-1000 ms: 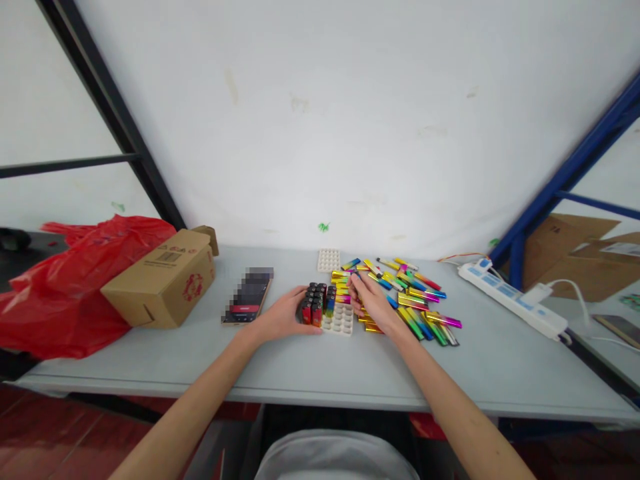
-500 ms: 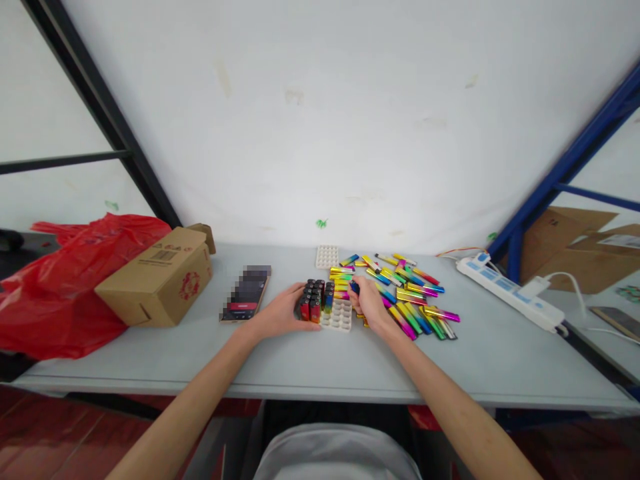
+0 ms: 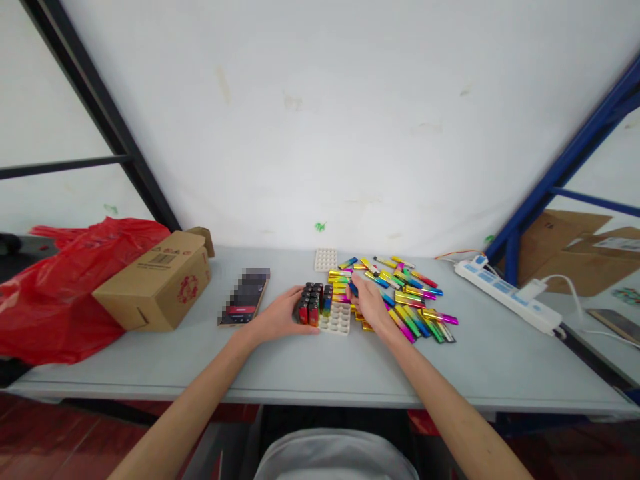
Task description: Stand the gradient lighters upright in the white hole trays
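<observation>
A white plastic tray (image 3: 337,320) with rows of pockets lies in front of me. Lighters with black tops, mostly red-bodied (image 3: 309,308), stand upright in its left part. My left hand (image 3: 281,315) is curved round the tray's left end, thumb at the front and fingers behind the standing lighters. My right hand (image 3: 369,299) is closed on a blue lighter (image 3: 353,289), just beyond the tray's right side; its fingertips are partly hidden. Loose shiny lighters (image 3: 407,320) in yellow, green, blue and pink lie around and beyond that hand.
A second white tray (image 3: 326,259) lies near the wall. To the left are a phone (image 3: 245,297), a cardboard box (image 3: 155,280) and a red plastic bag (image 3: 75,287). A white power strip (image 3: 507,297) with a plugged-in charger runs along the right side.
The view has shifted slightly. My left hand stays at the tray, and my right hand still holds the blue lighter, its grip turned a little.
</observation>
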The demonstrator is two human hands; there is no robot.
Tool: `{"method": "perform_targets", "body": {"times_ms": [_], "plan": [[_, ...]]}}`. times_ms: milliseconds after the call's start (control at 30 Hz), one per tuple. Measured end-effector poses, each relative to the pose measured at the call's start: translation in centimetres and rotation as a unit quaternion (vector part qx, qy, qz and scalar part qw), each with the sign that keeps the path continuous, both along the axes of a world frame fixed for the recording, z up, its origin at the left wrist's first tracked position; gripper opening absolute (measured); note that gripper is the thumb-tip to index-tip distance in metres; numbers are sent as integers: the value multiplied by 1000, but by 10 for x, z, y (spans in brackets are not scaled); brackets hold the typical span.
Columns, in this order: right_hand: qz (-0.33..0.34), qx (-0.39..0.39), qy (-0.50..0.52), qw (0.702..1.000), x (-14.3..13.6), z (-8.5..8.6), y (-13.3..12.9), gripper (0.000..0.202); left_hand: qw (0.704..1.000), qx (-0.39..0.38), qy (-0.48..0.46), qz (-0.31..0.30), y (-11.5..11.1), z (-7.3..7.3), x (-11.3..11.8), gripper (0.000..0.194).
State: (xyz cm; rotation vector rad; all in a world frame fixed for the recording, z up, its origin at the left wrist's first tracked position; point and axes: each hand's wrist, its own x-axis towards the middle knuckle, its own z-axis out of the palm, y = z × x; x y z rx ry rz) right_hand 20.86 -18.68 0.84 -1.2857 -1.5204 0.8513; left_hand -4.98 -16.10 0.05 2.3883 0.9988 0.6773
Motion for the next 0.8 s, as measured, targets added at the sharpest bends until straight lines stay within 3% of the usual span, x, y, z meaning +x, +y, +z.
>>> {"method": "perform_targets", "body": {"times_ms": [100,267,367,800], "plan": [[-23,68,-94,993,3,13,-10,61,1000,-1,-2,-2,-1,1,1,89],[40,169,-154,973,4,31,-23,35,1000,-5,0,-4,-1,2,2,89],[61,216,-169,960,3,34,-26,30,1000,-12,-1,-4,-1,2,3,90],[121,161,-214,956,-1,20,-27,19,999,-34,-1,-6,-4,6,5,90]]}}
